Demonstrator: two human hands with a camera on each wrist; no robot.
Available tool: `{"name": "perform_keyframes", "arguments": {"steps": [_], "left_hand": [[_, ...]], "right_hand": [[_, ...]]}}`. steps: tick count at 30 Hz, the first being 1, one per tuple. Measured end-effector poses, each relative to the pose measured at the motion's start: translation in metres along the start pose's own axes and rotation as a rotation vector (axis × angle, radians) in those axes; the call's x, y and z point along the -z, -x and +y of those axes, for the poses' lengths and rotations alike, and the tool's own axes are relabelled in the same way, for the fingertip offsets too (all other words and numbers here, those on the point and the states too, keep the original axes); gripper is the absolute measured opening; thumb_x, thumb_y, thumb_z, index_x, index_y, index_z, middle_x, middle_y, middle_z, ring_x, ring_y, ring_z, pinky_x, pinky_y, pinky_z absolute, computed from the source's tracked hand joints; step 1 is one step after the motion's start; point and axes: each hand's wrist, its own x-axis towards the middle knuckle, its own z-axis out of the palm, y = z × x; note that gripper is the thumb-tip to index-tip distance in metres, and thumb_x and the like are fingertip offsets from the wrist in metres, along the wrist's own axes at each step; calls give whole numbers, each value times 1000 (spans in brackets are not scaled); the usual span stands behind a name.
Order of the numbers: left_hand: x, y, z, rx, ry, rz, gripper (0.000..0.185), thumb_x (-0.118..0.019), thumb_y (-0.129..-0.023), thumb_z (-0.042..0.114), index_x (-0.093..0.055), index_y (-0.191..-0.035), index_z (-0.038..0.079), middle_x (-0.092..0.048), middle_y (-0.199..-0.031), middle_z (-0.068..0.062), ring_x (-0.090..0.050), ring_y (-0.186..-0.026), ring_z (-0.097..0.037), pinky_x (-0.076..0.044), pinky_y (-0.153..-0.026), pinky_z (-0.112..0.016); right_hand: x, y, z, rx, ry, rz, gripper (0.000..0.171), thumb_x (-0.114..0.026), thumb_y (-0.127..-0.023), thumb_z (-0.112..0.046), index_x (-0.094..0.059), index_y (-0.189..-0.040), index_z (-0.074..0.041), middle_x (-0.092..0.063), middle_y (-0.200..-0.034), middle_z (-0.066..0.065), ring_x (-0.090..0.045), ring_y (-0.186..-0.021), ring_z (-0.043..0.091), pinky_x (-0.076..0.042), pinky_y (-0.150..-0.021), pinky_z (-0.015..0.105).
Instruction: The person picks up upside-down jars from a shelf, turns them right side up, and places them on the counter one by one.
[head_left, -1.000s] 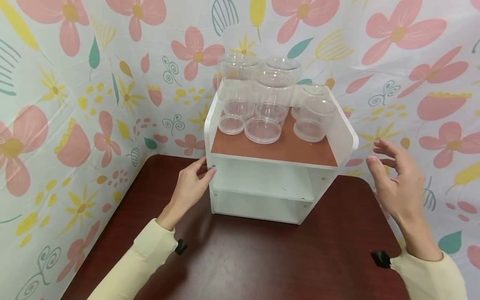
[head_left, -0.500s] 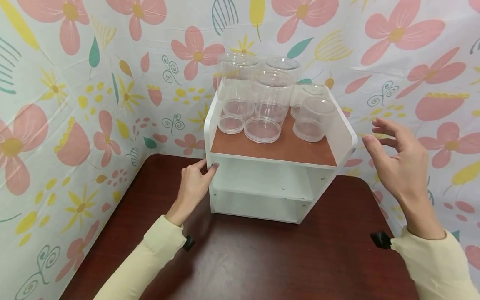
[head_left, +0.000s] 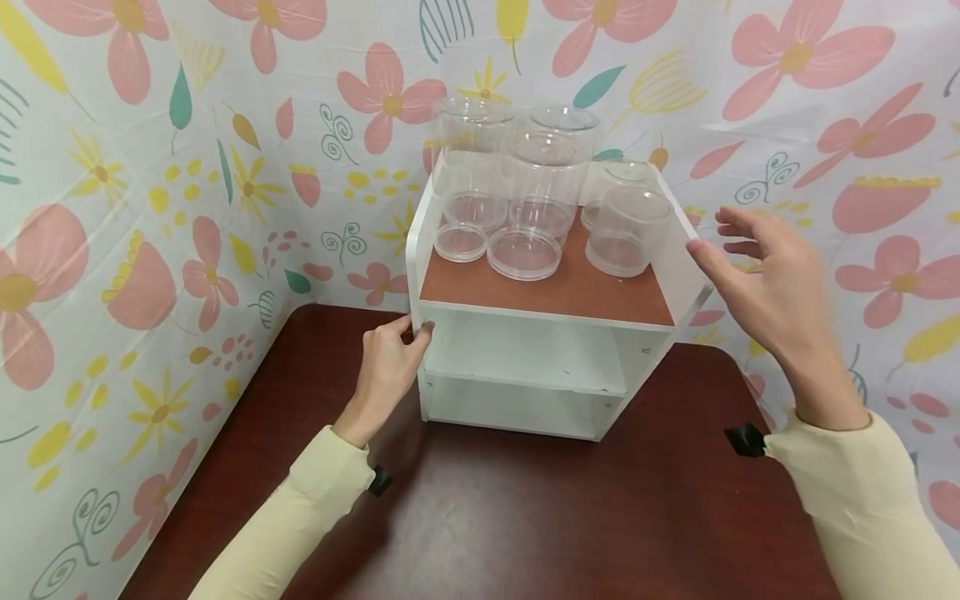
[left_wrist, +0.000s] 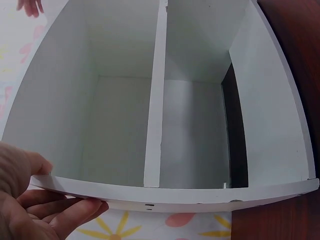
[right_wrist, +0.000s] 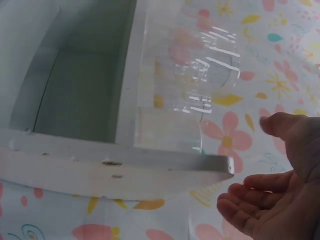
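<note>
Hands [head_left: 386,362] flanking white shelf [head_left: 543,350]

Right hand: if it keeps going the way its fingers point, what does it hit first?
Probably the shelf's right side panel; the right hand is open beside it, fingers aimed left. The small jar sits just past it. Depth unclear.

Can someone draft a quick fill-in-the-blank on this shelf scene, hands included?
1. The left hand grips the white shelf unit at its ____ front edge.
2. The right hand is open and holds ____.
3. The clear jars stand on the shelf's ____ board.

Missing words: left; nothing; top
</note>
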Motion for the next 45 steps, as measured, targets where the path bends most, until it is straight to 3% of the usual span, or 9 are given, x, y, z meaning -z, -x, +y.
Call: {"name": "perform_keyframes", "arguments": {"steps": [4, 7, 12, 20, 27, 32, 35, 41, 45], "left_hand": [[0, 0, 0, -15, 6, 4, 21, -67, -101, 19, -75, -88, 5, -51, -55, -2, -45, -46, -16, -34, -44, -28], [0, 0, 0, -22, 7, 7, 21, -67, -101, 18, -74, -87, 4, -50, -55, -2, -44, -46, -16, -34, -44, -28], [-1, 0, 0, -13, 0, 3, 24, -67, -101, 19, -72, -82, 5, -49, -55, -2, -43, -46, -16, -33, -45, -28], [-1, 0, 1, 3, 7, -5, 22, -67, -101, 19, -74, -87, 4, -48, -55, -3, -44, -47, -17, -34, -45, -28], [-2, 0, 0, -2, 3, -3, 22, -67, -101, 19, -72, -85, 4, -48, -55, -2, -43, -47, -17, -33, -45, -28], [-2, 1, -1, 1, 4, -4, 20, -67, -101, 19, -75, -91, 3, -49, -55, -2, -44, -47, -17, -34, -44, -28], [-1, 1, 0, -3, 6, -3, 20, -66, -101, 19, -75, -92, 3, -49, -55, -3, -44, -47, -17, -33, -44, -28], [-2, 2, 0, 0, 10, -8, 20, -66, -102, 20, -77, -98, 3, -51, -56, -2, -45, -48, -17, -35, -45, -29], [-2, 2, -1, -8, 21, -4, 19, -67, -101, 19, -77, -99, 2, -51, -56, -2, -44, -48, -17, -34, -45, -28]], "right_hand": [[-4, -12, -6, -2, 71, -59, 54, -75, -95, -30, -62, -142, -6, -64, -136, 17, -64, -120, 22, -41, -96, 10], [-8, -22, -9, 2, 101, -114, 58, -74, -96, -30, -59, -144, -1, -62, -137, 24, -62, -119, 45, -49, -103, 31], [-13, -38, -10, -25, 139, -221, 67, -70, -98, -36, -52, -147, 4, -57, -140, 30, -57, -121, 54, -44, -96, 68], [-20, -59, -12, -84, 167, -313, 73, -65, -99, -43, -48, -147, 9, -52, -143, 35, -50, -123, 51, -38, -99, 67], [-32, -68, -11, -40, 205, -327, 49, -68, -97, -45, -62, -103, 3, -57, -91, 20, -50, -86, 35, -37, -70, 45], [-38, -75, -9, -43, 240, -356, 48, -69, -97, -47, -56, -90, -1, -51, -78, 14, -48, -79, 33, -37, -65, 43], [-40, -78, -8, -56, 263, -394, 52, -67, -97, -50, -58, -95, 1, -56, -84, 19, -52, -83, 37, -40, -69, 47], [-42, -82, -8, -75, 311, -507, 76, -60, -99, -56, -53, -130, 14, -54, -129, 38, -48, -119, 54, -37, -98, 65], [-42, -81, -9, -41, 311, -488, 70, -61, -99, -54, -58, -122, 13, -58, -121, 36, -50, -115, 52, -38, -96, 64]]}}
